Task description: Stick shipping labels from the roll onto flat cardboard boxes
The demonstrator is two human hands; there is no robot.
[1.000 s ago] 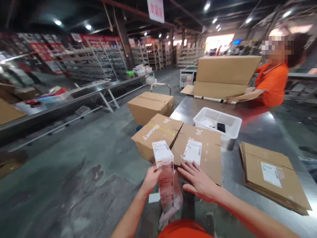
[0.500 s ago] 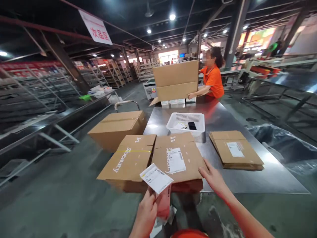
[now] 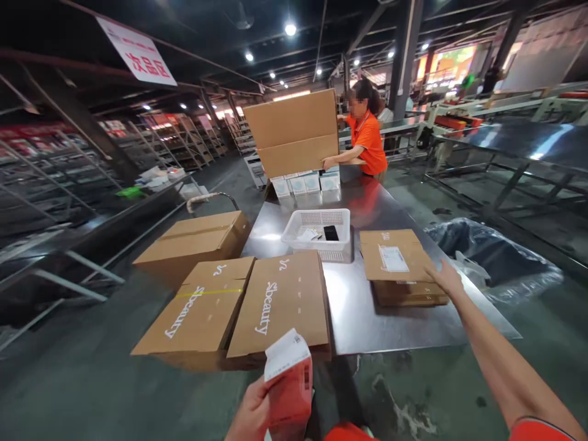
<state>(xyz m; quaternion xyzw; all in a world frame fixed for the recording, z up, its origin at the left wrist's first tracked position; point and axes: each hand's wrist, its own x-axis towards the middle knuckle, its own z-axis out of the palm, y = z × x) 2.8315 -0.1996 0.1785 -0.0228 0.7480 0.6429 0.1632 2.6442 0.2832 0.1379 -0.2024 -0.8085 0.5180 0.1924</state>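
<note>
My left hand [image 3: 252,409] is closed around a sheaf of shipping labels [image 3: 288,383], white on top with a red face hanging down. My right hand [image 3: 445,280] grips the right edge of a flattened cardboard box [image 3: 392,245] with a white label stuck on it. This box overhangs a low stack of flattened boxes [image 3: 408,295] on the right of the metal table, shifted toward the far side. Nearer the middle, an unlabelled flattened box [image 3: 285,300] tops another stack, marked with white lettering. A similar stack [image 3: 197,306] with a yellow strap sits to its left.
A white plastic basket [image 3: 316,252] holds a phone [image 3: 331,233] and papers on the metal table [image 3: 362,331]. Across it, a co-worker [image 3: 370,144] holds a large carton [image 3: 296,131] above small white boxes [image 3: 305,184]. A closed carton [image 3: 188,242] stands left; a plastic-lined bin [image 3: 500,257] stands right.
My right hand has moved right with the labelled box, from the middle stack to the right stack. The labels in my left hand have dropped lower. The co-worker's carton has risen off the small boxes.
</note>
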